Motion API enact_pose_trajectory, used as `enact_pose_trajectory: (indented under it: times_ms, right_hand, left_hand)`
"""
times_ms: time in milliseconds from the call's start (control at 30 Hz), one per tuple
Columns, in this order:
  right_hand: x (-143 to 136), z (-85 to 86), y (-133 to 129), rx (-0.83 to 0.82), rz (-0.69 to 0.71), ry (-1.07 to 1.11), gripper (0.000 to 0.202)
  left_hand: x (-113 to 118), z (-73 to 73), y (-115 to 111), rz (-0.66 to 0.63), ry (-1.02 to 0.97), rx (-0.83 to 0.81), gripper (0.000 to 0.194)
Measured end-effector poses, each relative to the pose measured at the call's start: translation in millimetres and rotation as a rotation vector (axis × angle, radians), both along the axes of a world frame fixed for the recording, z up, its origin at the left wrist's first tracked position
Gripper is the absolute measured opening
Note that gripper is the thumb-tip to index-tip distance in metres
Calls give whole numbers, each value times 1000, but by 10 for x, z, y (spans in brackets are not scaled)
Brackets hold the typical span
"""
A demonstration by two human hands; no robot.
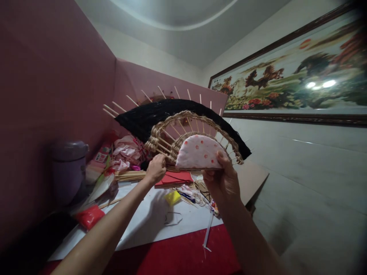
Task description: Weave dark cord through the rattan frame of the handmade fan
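Observation:
Held up in front of me is a half-round woven fan (197,112), with thin sticks spreading out like rays. Its outer band is black fibre, the inner bands are twisted tan cord, and a white half-circle of cloth with small red prints (197,152) covers the base. My right hand (225,179) grips that base at its lower right, thumb on the cloth. At the fan's lower left edge, my left hand (156,168) is closed by the cord and stick ends; its fingertips are partly hidden. Bare stick tips stand out beyond the black band.
Below lie a red sheet (174,178), a yellow packet (172,198), a bundle of sticks (130,175), and loose cords. A red packet (90,217) and a lidded container (70,168) stand left, near crumpled pink cloth (127,151). A framed horse picture (286,76) hangs right.

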State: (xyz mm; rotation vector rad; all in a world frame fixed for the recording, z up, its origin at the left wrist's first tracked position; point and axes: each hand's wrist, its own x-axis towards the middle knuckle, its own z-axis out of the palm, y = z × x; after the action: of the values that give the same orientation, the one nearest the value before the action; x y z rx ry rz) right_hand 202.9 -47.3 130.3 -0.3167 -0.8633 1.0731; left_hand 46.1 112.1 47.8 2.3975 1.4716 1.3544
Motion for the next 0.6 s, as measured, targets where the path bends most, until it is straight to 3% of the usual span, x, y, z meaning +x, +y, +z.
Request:
enact_pose_trajectory:
  times_ms: [133,267,433,600]
  right_hand:
    - [41,41,-56,-2,-22,-8,16]
    - [106,56,-87,30,-57,-16,16]
    - [232,10,-58,31,-126,25,19]
    - [349,-81,53,26,-169,77,21]
  left_hand:
    - [29,-274,124,-22,260,-58,44]
    - [-49,-402,130,31,417,-56,30]
    - [-319,-347,44,30,513,-59,23]
    - [-778,-160,-96,112,457,-36,29]
